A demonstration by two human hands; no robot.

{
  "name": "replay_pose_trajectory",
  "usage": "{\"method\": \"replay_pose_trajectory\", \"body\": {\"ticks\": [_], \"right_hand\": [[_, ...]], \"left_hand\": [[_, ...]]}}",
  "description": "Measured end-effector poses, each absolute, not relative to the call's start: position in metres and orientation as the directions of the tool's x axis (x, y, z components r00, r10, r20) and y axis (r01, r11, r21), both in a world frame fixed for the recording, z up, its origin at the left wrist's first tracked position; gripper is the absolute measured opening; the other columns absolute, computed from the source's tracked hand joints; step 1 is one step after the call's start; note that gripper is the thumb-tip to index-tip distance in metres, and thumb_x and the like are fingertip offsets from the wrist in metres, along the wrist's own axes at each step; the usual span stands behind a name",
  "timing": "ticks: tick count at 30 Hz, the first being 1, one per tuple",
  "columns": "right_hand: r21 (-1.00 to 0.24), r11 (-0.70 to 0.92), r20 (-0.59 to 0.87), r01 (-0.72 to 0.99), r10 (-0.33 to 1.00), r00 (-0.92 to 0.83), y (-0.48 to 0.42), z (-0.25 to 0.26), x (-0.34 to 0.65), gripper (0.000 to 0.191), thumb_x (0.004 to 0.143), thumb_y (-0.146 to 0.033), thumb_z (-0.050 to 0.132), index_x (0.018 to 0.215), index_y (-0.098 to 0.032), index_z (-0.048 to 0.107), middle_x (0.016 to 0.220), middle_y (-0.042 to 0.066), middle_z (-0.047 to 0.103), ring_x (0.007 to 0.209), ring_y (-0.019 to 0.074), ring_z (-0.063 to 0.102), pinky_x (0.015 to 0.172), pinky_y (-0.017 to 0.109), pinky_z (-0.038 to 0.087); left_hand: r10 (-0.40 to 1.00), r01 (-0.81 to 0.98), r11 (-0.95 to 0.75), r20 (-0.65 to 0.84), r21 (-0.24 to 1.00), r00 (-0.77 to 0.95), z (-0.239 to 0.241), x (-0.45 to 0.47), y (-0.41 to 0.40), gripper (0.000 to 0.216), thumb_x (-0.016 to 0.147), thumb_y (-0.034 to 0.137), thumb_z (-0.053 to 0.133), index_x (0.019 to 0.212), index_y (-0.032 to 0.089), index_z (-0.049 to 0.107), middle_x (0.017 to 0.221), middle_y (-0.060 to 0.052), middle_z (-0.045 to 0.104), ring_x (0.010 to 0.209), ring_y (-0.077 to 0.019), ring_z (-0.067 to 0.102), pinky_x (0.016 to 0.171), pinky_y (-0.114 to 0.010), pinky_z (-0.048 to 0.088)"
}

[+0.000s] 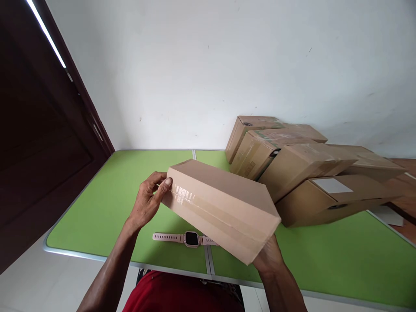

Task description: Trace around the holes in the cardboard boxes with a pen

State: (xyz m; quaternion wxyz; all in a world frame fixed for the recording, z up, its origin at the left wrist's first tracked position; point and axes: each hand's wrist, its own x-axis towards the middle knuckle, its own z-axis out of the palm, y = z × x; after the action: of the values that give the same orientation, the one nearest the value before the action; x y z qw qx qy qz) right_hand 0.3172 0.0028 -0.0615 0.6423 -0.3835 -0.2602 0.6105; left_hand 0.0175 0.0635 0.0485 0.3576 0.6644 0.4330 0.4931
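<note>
I hold a long taped cardboard box (221, 203) tilted above the green table (107, 208). My left hand (148, 200) grips the box's far left end, thumb pressed on the clear tape along its side. At the near right end, my right hand (269, 256) supports the box from below; most of its fingers are hidden under the cardboard. A pink wristwatch (190, 238) with a dark square face lies flat on the table just under the box, between my two arms.
Several similar cardboard boxes (308, 173) lean in a row at the back right of the table, against the white wall. A dark wooden door (42, 143) stands at the left. The table's metal front edge (97, 256) runs close to my body.
</note>
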Motion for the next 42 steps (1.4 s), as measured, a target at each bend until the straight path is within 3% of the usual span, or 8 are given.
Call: {"method": "replay_pose_trajectory", "body": {"ticks": [6,10,14,20,23,26,33,42], "right_hand": [[-0.823,0.009,-0.126,-0.568,0.972,0.198,-0.001,-0.023,0.296,0.065,0.078,-0.077,0.094,0.129,-0.038,0.085,0.139,0.0,0.084,0.146,0.0347,0.067,0.11,0.045,0.068],[-0.853,0.048,-0.05,-0.52,0.984,0.172,-0.008,-0.011,0.29,0.068,0.085,-0.072,0.092,0.139,-0.033,0.079,0.131,0.005,0.085,0.109,0.0291,0.08,0.08,0.038,0.07],[-0.891,0.052,-0.029,-0.452,0.985,0.169,-0.015,-0.003,0.288,0.068,0.086,-0.071,0.091,0.138,-0.03,0.075,0.126,0.008,0.083,0.073,0.0191,0.066,0.053,0.032,0.056],[-0.919,0.079,0.007,-0.387,0.983,0.182,-0.014,-0.001,0.285,0.059,0.089,-0.075,0.085,0.122,-0.027,0.074,0.11,0.008,0.082,0.065,0.0181,0.06,0.051,0.033,0.054],[-0.921,0.057,-0.017,-0.386,0.982,0.186,-0.012,-0.007,0.284,0.058,0.088,-0.076,0.085,0.114,-0.027,0.073,0.094,0.006,0.08,0.061,0.0174,0.059,0.049,0.031,0.053],[-0.92,0.028,-0.048,-0.392,0.982,0.184,-0.01,-0.013,0.282,0.059,0.086,-0.076,0.087,0.115,-0.027,0.074,0.095,0.005,0.08,0.063,0.0161,0.06,0.05,0.028,0.054],[-0.923,0.032,-0.036,-0.384,0.985,0.17,-0.011,-0.015,0.277,0.059,0.09,-0.076,0.084,0.121,-0.028,0.073,0.1,0.005,0.081,0.064,0.0158,0.06,0.051,0.028,0.054],[-0.967,0.078,0.04,-0.241,0.987,0.158,-0.019,-0.017,0.269,0.064,0.096,-0.076,0.077,0.134,-0.025,0.071,0.097,0.007,0.08,0.065,0.0186,0.062,0.057,0.032,0.053]], "left_hand": [[0.953,0.208,-0.302,0.296,0.93,0.064,0.029,0.011,0.076,0.063,0.101,0.08,0.062,0.078,0.021,0.066,0.079,-0.001,0.057,0.075,-0.0184,0.051,0.07,-0.03,0.043],[0.968,0.187,-0.25,0.244,0.95,0.052,0.013,0.012,0.082,0.067,0.1,0.086,0.056,0.077,0.023,0.061,0.075,0.0,0.055,0.075,-0.0199,0.053,0.071,-0.033,0.049],[0.979,0.167,-0.204,0.195,0.965,0.066,0.005,0.013,0.083,0.068,0.101,0.087,0.052,0.082,0.023,0.064,0.081,-0.003,0.06,0.078,-0.0216,0.056,0.073,-0.036,0.053],[0.982,0.165,-0.175,0.159,0.971,0.105,0.004,0.013,0.076,0.072,0.099,0.085,0.058,0.134,0.023,0.07,0.118,-0.01,0.071,0.11,-0.0294,0.064,0.1,-0.046,0.056],[0.987,0.191,-0.159,0.148,0.969,0.07,0.001,0.013,0.073,0.094,0.098,0.087,0.058,0.166,0.023,0.045,0.13,-0.014,0.067,0.119,-0.0326,0.064,0.107,-0.052,0.053],[0.987,0.204,-0.162,0.156,0.965,0.042,0.0,0.015,0.07,0.111,0.095,0.092,0.056,0.177,0.025,0.022,0.149,-0.019,0.058,0.126,-0.0344,0.064,0.109,-0.055,0.053],[0.975,0.211,-0.221,0.216,0.952,0.046,0.006,0.018,0.064,0.093,0.096,0.09,0.056,0.162,0.026,0.038,0.157,-0.021,0.054,0.124,-0.0346,0.065,0.098,-0.052,0.059],[0.954,0.13,-0.285,0.294,0.95,-0.054,0.004,0.023,0.061,0.07,0.103,0.083,0.053,0.143,0.029,0.038,0.152,-0.018,0.054,0.124,-0.0312,0.066,0.095,-0.045,0.059]]}}
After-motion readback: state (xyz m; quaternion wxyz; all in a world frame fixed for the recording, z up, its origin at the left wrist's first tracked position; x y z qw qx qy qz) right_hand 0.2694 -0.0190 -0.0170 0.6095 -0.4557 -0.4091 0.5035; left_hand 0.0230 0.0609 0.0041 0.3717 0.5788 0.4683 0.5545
